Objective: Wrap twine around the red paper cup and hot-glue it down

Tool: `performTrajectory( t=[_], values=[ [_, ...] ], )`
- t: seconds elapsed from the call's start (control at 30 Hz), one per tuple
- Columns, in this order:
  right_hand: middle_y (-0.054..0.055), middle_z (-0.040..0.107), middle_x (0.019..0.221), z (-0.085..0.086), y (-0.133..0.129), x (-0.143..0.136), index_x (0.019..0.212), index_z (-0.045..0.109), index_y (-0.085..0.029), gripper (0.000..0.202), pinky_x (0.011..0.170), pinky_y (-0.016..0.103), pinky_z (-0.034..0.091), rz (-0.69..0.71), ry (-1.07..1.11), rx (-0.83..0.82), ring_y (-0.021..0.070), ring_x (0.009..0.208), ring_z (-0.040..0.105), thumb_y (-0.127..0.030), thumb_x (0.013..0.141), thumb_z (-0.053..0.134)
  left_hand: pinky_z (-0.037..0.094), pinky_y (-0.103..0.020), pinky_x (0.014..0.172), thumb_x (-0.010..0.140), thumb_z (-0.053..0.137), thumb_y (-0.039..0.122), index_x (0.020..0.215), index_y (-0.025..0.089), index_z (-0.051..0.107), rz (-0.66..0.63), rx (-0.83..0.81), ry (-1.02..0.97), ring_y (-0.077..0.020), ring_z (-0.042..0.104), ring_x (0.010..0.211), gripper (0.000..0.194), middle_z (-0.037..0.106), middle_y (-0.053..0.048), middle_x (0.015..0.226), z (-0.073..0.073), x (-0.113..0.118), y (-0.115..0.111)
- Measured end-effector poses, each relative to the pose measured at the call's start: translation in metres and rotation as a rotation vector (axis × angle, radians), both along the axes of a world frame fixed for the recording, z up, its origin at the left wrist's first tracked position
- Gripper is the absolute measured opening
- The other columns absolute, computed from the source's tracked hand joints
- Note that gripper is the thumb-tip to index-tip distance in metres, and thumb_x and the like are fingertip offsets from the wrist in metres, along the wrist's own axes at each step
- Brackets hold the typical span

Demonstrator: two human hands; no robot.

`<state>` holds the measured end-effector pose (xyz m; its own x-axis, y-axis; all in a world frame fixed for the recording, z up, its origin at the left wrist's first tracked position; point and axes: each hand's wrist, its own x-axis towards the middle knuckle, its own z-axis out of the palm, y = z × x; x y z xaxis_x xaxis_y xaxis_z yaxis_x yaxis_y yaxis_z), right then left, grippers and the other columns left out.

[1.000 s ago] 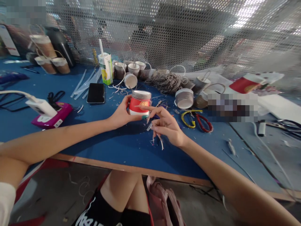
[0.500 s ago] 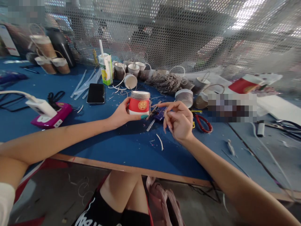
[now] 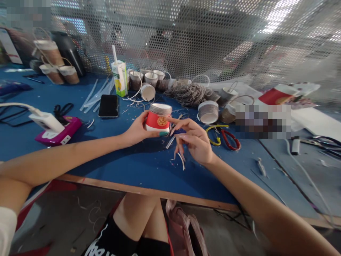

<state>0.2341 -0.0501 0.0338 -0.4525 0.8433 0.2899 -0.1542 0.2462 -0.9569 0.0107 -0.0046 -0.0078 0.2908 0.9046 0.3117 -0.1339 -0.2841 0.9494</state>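
My left hand [image 3: 140, 128] is wrapped round a small cup [image 3: 159, 119] with a red band and a gold emblem, held upright over the blue table. Grey cord circles its upper edge, and its inside looks white. The fingers of my right hand [image 3: 192, 138] are spread and hold nothing; the index fingertip reaches the cup's right side, though I cannot tell if it touches. Below that hand lie a curved white strip [image 3: 181, 161] and a clear strip [image 3: 170, 142]. Scissors with one yellow and one red handle [image 3: 230, 139] rest to its right.
Behind stand a juice carton [image 3: 120, 78], several small cups [image 3: 148, 92] and a heap of grey cord [image 3: 188, 94]. A black phone [image 3: 108, 106] and a purple power strip [image 3: 58, 132] lie left. A perforated metal screen [image 3: 160, 39] closes off the back.
My right hand has moved left and slightly down, its index finger now at the cup. More of the scissors shows. The cup, still in my left hand, has tilted slightly.
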Motion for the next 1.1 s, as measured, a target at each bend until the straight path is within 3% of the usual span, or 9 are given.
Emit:
performTrajectory(
  t=[0.13,0.27,0.47,0.77,0.93,1.0,1.1],
  values=[
    [0.011,0.069,0.148,0.001,0.000,0.001,0.089,0.062,-0.021,0.010,0.043,0.028,0.057,-0.046,0.013,-0.023,0.0041,0.041,0.053,-0.025,0.084,0.068,0.056,-0.050,0.104,0.053,0.100,0.035,0.115,0.022,0.060,-0.030,-0.038,-0.071,-0.0285,0.072,0.112,0.074,0.075,-0.009,0.119,-0.003,-0.001,0.003],
    [0.012,0.066,0.152,0.002,0.000,0.000,0.090,0.062,-0.020,0.010,0.046,0.027,0.059,0.022,-0.001,-0.040,0.0037,0.042,0.056,-0.023,0.084,0.070,0.056,-0.049,0.106,0.053,0.100,0.034,0.116,0.022,0.063,-0.104,-0.099,-0.148,-0.0302,0.072,0.118,0.073,0.075,-0.009,0.123,-0.003,0.001,0.002],
    [0.011,0.065,0.153,0.002,-0.001,-0.002,0.092,0.063,-0.020,0.012,0.048,0.027,0.061,0.100,-0.013,-0.055,0.0045,0.045,0.060,-0.025,0.084,0.072,0.060,-0.044,0.102,0.051,0.103,0.032,0.110,0.020,0.067,-0.156,-0.147,-0.179,-0.0269,0.076,0.111,0.070,0.079,-0.008,0.118,0.003,0.001,-0.002],
    [0.008,0.080,0.122,0.003,0.010,0.001,0.078,0.059,-0.021,0.004,0.032,0.025,0.050,-0.157,0.130,-0.086,0.0051,0.035,0.048,-0.024,0.077,0.062,0.059,-0.053,0.106,0.057,0.100,0.033,0.119,0.022,0.069,-0.234,-0.189,-0.176,-0.0336,0.075,0.118,0.070,0.080,-0.010,0.119,0.000,-0.003,0.002],
    [0.006,0.083,0.103,0.004,0.014,0.005,0.073,0.057,-0.022,0.004,0.030,0.022,0.042,-0.295,0.199,-0.075,0.0048,0.033,0.043,-0.023,0.076,0.060,0.059,-0.054,0.108,0.059,0.096,0.028,0.118,0.021,0.070,-0.198,-0.222,-0.184,-0.0348,0.074,0.120,0.066,0.079,-0.010,0.119,0.003,-0.004,0.000],
    [0.006,0.083,0.101,0.005,0.012,0.004,0.073,0.057,-0.022,0.004,0.029,0.023,0.042,-0.280,0.200,-0.027,0.0053,0.033,0.042,-0.024,0.076,0.060,0.058,-0.054,0.108,0.060,0.095,0.027,0.117,0.021,0.069,-0.182,-0.215,-0.178,-0.0348,0.074,0.121,0.064,0.079,-0.010,0.119,0.002,-0.004,0.000],
    [0.010,0.082,0.114,0.005,0.005,0.001,0.077,0.059,-0.021,0.005,0.032,0.025,0.048,-0.136,0.128,-0.028,0.0058,0.035,0.047,-0.025,0.076,0.063,0.057,-0.056,0.110,0.061,0.095,0.028,0.119,0.021,0.067,-0.202,-0.203,-0.158,-0.0363,0.072,0.125,0.065,0.078,-0.011,0.120,0.000,-0.004,0.001]
  ],
)
